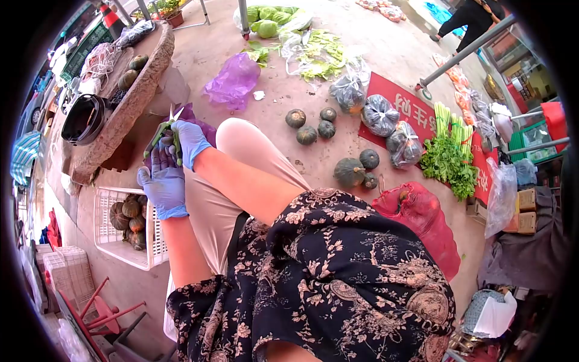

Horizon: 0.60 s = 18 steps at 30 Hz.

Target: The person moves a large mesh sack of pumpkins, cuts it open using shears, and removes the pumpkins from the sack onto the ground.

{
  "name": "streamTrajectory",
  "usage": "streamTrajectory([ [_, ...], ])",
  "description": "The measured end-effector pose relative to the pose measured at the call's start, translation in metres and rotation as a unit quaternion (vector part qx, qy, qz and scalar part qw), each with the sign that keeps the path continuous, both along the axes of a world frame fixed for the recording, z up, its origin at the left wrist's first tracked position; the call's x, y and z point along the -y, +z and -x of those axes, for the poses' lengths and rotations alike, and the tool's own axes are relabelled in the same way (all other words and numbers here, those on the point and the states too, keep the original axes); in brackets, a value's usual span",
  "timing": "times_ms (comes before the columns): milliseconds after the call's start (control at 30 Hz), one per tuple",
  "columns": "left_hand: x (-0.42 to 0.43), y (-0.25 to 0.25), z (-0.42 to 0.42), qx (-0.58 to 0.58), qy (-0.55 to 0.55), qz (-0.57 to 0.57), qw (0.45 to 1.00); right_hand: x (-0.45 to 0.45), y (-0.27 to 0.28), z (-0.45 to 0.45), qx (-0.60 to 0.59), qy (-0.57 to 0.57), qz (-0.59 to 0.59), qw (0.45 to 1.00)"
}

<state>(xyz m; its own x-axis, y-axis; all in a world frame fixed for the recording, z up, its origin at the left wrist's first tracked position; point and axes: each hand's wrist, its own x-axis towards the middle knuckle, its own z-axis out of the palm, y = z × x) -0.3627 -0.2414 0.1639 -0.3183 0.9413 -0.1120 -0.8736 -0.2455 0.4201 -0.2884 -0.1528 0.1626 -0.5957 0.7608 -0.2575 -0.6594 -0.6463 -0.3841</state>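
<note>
My right hand, in a blue glove, grips a pair of green-handled scissors with the pale blades apart and pointing away from me. Just below it is my left hand, also gloved in blue, its fingers stretched towards the green handles and its thumb apart. I cannot make out whether the left fingers touch the handles. Dark purple plastic shows behind the right hand. Both hands are over my left side, close to the stone-edged round table.
A white crate holds several pumpkins. Dark green pumpkins lie on the ground ahead, near bagged ones. Celery, a red net sack and a purple bag are around me. Another person stands far right.
</note>
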Motion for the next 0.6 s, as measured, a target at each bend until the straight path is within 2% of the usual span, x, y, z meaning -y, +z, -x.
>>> streamTrajectory([
  [67, -0.010, 0.000, -0.009, -0.001, -0.032, 0.003, 0.999, -0.002, -0.001, -0.021, -0.008, -0.001, 0.011, 1.000],
  [167, -0.035, -0.031, -0.005, 0.048, -0.178, -0.120, 0.975, -0.016, 0.001, -0.045, 0.007, -0.066, 0.026, 0.997],
  [233, -0.040, -0.005, -0.036, 0.051, -0.124, -0.003, 0.991, -0.023, -0.011, -0.062, -0.011, -0.025, 0.007, 1.000],
  [267, -0.045, -0.011, -0.040, 0.073, -0.129, -0.023, 0.989, -0.034, -0.026, -0.061, -0.066, -0.049, -0.016, 0.997],
  [300, -0.051, -0.012, -0.044, 0.088, -0.110, 0.010, 0.990, -0.036, -0.026, -0.068, -0.030, -0.045, 0.006, 0.999],
  [367, -0.058, -0.027, -0.043, 0.119, -0.131, -0.034, 0.984, -0.040, -0.025, -0.070, -0.015, -0.053, 0.011, 0.998],
  [400, -0.058, -0.020, -0.048, 0.094, -0.106, -0.010, 0.990, -0.038, -0.026, -0.075, 0.042, -0.034, -0.021, 0.998],
  [433, -0.058, -0.016, -0.049, 0.104, -0.082, 0.025, 0.991, -0.042, -0.027, -0.067, 0.072, -0.087, -0.015, 0.994],
  [600, -0.043, -0.005, -0.025, 0.078, -0.044, -0.039, 0.995, -0.039, -0.015, -0.037, 0.073, -0.016, -0.054, 0.996],
])
